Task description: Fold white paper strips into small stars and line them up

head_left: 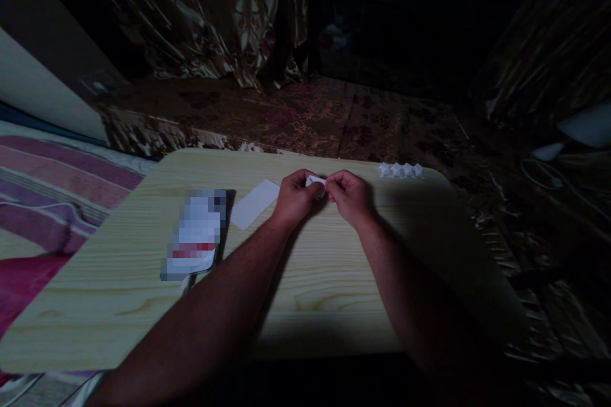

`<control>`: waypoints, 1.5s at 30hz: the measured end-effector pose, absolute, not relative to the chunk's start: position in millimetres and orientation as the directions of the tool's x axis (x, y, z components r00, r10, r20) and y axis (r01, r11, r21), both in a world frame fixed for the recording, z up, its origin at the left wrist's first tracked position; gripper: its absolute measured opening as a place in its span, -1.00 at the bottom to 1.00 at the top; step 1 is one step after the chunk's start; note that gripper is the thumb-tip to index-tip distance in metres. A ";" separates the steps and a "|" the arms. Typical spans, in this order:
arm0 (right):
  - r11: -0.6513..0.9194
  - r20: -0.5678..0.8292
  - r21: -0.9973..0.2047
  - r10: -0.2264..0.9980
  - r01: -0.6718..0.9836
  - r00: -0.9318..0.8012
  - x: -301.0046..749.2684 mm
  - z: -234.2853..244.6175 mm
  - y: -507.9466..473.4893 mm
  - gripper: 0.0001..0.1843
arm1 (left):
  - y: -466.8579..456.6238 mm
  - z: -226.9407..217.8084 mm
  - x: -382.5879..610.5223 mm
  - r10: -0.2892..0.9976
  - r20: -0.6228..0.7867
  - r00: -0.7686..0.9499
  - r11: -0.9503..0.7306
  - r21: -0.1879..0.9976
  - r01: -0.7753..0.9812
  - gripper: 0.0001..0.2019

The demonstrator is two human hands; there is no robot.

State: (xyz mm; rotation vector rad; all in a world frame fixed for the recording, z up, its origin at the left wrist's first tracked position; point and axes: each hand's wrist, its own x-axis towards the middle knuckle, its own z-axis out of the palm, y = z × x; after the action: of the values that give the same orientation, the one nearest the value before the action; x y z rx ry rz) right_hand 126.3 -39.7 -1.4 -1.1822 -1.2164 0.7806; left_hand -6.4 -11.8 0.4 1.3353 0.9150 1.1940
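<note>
Over the far middle of the wooden table [305, 261], a small folded piece of white paper [316, 183] is held between both hands. My left hand [296, 196] is closed on it, thumb on top. The fingers of my right hand [349, 194] pinch its right end. Just left of my left hand lies a flat sheet of white paper [255, 203]. Several small white folded paper stars [401, 170] stand in a row near the table's far right edge. My fingers cover part of the folded piece.
A phone-like object [198, 232], blurred out by large pixels, lies left of the paper sheet. Striped bedding [57, 203] borders the table on the left. Beyond the far edge are a patterned carpet [305, 111] and a curtain [229, 13]. The room is dim.
</note>
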 end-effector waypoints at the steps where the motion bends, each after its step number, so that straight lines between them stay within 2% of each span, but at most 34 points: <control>1: 0.252 0.277 -0.958 0.935 0.136 0.220 126.1 -1.2 -39.6 -0.84 | -11.8 0.4 -6.6 0.968 0.156 0.195 -0.139 0.985 -0.098 -0.91; 22: 0.243 0.274 -0.956 0.941 0.165 0.199 124.9 1.3 -41.3 -0.90 | -11.7 0.1 -4.5 0.960 0.209 0.185 -0.195 0.977 -0.087 -0.93; 31: 0.260 0.286 -0.957 0.922 0.128 0.262 128.2 -4.8 -37.8 -0.88 | -15.3 1.5 -5.0 0.954 0.221 0.204 -0.232 0.972 0.032 -0.84; 38: 0.238 0.275 -0.957 0.923 0.164 0.270 127.6 -3.6 -39.3 -0.86 | -12.6 -1.0 -4.8 0.967 0.185 0.174 -0.175 0.982 -0.074 -0.84; 45: 0.202 0.243 -0.962 0.942 0.185 0.233 127.8 -1.7 -39.7 -0.91 | -12.6 1.3 -2.5 0.955 0.275 0.107 -0.258 0.955 -0.148 -0.68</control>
State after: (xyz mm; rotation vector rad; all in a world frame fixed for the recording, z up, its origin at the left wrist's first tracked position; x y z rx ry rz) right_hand 127.8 -39.7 -1.7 -1.2619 -1.2285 0.7757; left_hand -2.5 -12.6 1.3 1.3587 0.8767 1.3656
